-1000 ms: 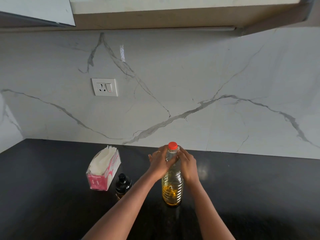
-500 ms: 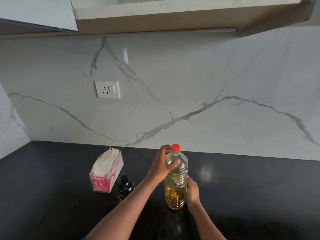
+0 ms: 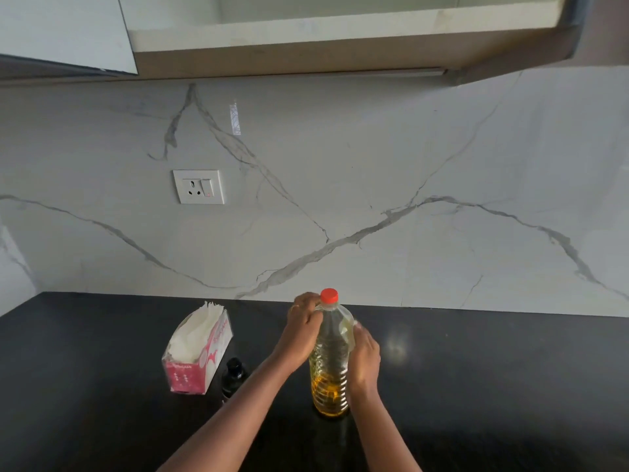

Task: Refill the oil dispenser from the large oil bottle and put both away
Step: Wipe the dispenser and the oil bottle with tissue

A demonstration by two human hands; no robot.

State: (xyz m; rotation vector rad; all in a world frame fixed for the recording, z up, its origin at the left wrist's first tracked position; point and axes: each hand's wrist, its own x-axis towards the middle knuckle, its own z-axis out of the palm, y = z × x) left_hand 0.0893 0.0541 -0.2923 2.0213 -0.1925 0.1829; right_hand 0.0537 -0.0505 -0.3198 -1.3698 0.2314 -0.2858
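A clear large oil bottle (image 3: pixel 331 356) with a red cap (image 3: pixel 329 296) stands upright on the black counter (image 3: pixel 493 386), holding yellow oil in its lower third. My left hand (image 3: pixel 304 327) grips the bottle's shoulder just below the cap. My right hand (image 3: pixel 365 357) wraps the bottle's right side at mid height. The small dark oil dispenser (image 3: pixel 233 374) with a black top stands to the left, partly hidden behind my left forearm.
A pink tissue box (image 3: pixel 197 356) with white tissues sits left of the dispenser. A marble backsplash carries a white socket (image 3: pixel 198 186). An open upper cabinet (image 3: pixel 306 32) hangs overhead, its door (image 3: pixel 64 32) swung out at the left.
My right hand dropped from the bottle's neck to its base, then rose to mid height on the right side. The left hand kept its hold near the cap.
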